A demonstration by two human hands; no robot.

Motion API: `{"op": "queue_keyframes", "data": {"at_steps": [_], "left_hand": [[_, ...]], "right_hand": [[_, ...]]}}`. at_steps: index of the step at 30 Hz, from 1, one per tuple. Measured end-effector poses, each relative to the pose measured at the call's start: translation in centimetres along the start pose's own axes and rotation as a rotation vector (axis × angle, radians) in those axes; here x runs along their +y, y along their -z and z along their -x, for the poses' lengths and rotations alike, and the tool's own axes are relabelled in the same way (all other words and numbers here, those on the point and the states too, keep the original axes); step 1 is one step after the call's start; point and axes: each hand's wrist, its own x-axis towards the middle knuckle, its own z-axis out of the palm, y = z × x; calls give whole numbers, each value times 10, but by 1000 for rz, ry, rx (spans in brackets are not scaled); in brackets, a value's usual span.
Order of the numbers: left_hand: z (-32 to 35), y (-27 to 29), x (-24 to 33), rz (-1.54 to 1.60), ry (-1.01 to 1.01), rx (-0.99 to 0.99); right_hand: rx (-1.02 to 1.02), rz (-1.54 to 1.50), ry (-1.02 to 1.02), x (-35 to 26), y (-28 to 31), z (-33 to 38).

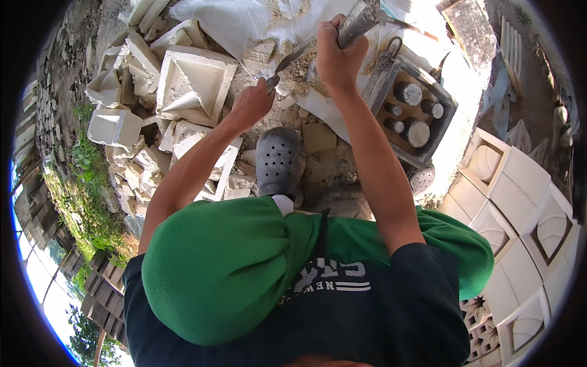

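My left hand (252, 104) is closed round the handle of a trowel (293, 56), whose narrow, mortar-stained blade points up and right. My right hand (340, 61) grips a thick grey bar (359, 23) with a rough, cement-caked surface; its far end runs out of the picture. Between and beyond the hands, sandy mortar (299, 76) lies on a pale sheet (220, 24). Just right of my right forearm stands a grey box mould (449, 116) holding several upright cylinders (408, 93) of different widths.
Broken and whole white cast blocks (197, 85) are heaped on the left. At right, cream patterned blocks (516, 174) stand stacked in rows. A worn board (471, 30) lies at the far right. My feet in grey perforated clogs (278, 159) are beneath me.
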Motion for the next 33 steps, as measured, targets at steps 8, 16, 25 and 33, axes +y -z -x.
{"op": "queue_keyframes", "data": {"at_steps": [8, 16, 25, 33], "left_hand": [[-14, 26, 4, -114, -7, -130], [-9, 5, -3, -16, 20, -118], [-16, 2, -10, -23, 66, -149], [-16, -3, -24, 37, 59, -101]], "right_hand": [[21, 64, -235, 28, 19, -24], [-44, -213, -159, 13, 44, -35], [-124, -249, -207, -4, 45, -9], [-267, 56, -361, -30, 56, -8]]}}
